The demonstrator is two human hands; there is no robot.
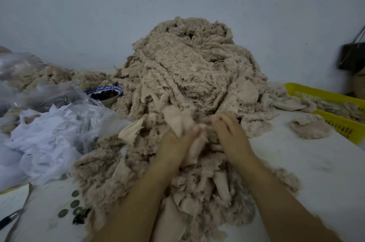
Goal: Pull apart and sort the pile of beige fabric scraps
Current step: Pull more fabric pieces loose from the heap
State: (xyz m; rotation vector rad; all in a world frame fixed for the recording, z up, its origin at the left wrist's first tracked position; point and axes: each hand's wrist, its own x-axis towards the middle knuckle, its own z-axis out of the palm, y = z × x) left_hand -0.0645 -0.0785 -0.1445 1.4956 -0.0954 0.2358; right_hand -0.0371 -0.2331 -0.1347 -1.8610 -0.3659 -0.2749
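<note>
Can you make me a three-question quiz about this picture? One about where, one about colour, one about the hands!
1. Where is the bowl? A left of the pile; B on top of it; C on the floor.
2. What colour is the basket? A red; B yellow; C green.
3. The left hand and right hand are: A lying flat; B pinching a beige scrap; C holding a pen.
Answers: A, it sits by the pile's left edge; B, bright yellow plastic; B, fingers curl on fabric.
</note>
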